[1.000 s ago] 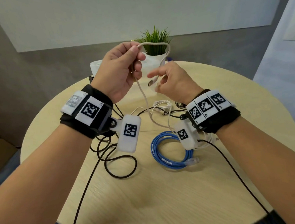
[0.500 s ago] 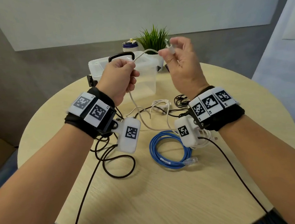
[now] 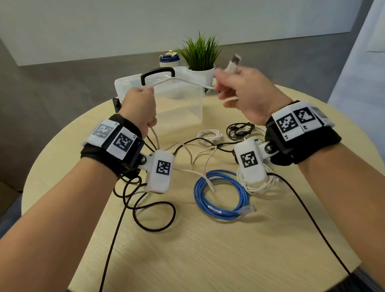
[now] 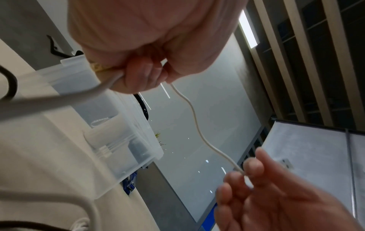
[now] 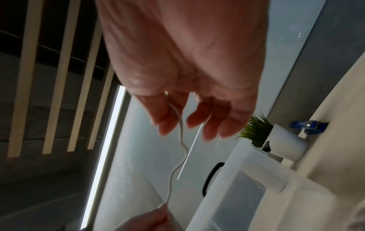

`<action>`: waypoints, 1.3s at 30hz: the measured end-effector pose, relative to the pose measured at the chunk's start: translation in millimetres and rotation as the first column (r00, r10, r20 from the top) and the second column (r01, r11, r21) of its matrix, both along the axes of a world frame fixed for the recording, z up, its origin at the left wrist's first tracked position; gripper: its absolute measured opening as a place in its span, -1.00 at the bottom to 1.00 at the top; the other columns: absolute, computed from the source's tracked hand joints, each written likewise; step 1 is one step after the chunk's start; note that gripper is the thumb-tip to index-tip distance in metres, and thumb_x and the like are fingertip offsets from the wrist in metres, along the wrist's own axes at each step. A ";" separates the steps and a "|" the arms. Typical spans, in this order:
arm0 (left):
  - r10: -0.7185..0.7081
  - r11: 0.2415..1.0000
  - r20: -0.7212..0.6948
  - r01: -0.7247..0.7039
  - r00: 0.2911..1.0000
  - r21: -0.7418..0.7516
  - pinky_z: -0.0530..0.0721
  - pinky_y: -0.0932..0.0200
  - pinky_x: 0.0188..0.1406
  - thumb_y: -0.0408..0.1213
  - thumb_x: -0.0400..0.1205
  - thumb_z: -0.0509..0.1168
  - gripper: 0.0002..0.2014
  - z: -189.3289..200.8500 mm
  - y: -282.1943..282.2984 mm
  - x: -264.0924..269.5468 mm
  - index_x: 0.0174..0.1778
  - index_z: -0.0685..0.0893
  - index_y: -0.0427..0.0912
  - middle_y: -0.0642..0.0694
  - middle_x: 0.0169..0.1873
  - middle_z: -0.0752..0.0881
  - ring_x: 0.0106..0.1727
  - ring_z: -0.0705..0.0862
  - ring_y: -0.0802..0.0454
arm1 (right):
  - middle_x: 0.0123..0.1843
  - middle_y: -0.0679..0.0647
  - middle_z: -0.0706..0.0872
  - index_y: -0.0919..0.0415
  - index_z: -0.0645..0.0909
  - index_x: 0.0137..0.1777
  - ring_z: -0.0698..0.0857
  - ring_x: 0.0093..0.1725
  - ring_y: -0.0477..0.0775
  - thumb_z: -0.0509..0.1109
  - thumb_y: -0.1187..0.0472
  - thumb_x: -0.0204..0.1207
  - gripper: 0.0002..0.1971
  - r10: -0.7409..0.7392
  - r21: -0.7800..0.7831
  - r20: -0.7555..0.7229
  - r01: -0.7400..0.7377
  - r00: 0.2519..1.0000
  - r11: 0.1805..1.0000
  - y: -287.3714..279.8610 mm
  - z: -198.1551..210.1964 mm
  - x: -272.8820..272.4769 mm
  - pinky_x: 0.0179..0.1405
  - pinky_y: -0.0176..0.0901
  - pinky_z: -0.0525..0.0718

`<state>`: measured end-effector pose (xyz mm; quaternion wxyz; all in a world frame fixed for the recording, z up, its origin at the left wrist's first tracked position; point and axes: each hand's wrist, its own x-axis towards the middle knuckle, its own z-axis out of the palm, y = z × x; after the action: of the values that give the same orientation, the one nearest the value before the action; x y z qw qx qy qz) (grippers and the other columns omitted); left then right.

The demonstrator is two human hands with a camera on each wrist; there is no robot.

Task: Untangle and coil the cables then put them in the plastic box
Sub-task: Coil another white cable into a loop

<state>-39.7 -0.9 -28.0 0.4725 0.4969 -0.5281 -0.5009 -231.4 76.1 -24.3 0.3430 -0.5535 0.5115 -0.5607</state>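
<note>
Spanning both hands (image 3: 141, 106) (image 3: 247, 95) — white cable (image 3: 181, 81) — above the box (image 3: 181, 105).

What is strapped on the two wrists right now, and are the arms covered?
Both forearms are bare, no sleeves. Each wrist wears a black fabric band carrying white square tags printed with black fiducial patterns. A white rounded camera pod with its own tag hangs from each band on a bracket, and a thin black cable trails from each.
</note>
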 end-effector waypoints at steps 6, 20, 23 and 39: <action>0.052 0.998 -0.056 -0.053 0.997 -0.023 0.22 0.34 -0.67 -0.22 0.75 0.02 -0.75 3.7 -0.4 2.7 -0.28 0.34 -0.07 -0.02 -0.45 0.28 -0.56 0.24 0.09 | -0.23 0.18 0.70 0.29 0.61 -0.19 0.74 -0.14 0.16 0.23 -0.36 0.34 -0.38 0.221 0.138 0.155 -0.243 0.963 0.960 7.0 -12.0 7.6 -0.12 -0.12 0.66; 0.128 0.986 -0.130 -0.140 0.983 -0.088 0.28 0.30 -0.63 -0.22 0.72 0.01 -0.84 3.6 -9.0 6.5 -0.18 0.35 -0.06 -0.04 -0.33 0.38 -0.52 0.28 0.08 | -0.49 -0.02 0.41 0.31 0.61 -0.03 0.36 -0.54 -0.11 0.14 0.34 0.67 -0.81 0.141 0.366 0.126 -0.178 0.982 0.914 -0.2 -15.6 12.3 -0.40 -0.22 0.39; 0.084 0.987 0.074 -0.073 0.994 -0.144 0.33 0.25 -0.61 -0.17 0.72 0.03 -0.81 -0.8 -7.2 3.1 -0.23 0.36 -0.02 -0.04 -0.32 0.39 -0.46 0.29 0.06 | -0.57 -0.04 0.37 0.19 0.47 -0.22 0.35 -0.58 -0.07 0.14 0.17 0.73 -0.73 0.173 0.248 0.312 -0.256 0.934 0.935 0.6 -11.7 19.1 -0.41 -0.19 0.43; -0.304 0.838 0.717 0.534 0.627 -0.112 0.44 0.27 -0.60 -0.16 0.70 0.20 -0.82 -25.8 43.2 -22.0 -0.12 0.56 -0.18 -0.04 -0.48 0.51 -0.54 0.43 0.05 | 0.02 -0.01 0.74 0.17 0.67 0.05 0.70 0.13 -0.06 0.16 0.15 0.72 -0.76 -0.193 -0.107 0.051 0.198 0.980 0.974 -16.6 -9.2 16.2 0.26 -0.09 0.63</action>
<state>-61.7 42.3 -53.8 0.1892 0.4225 -0.8368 -0.2925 -215.2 59.5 -33.5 0.2648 -0.5074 0.5244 -0.6304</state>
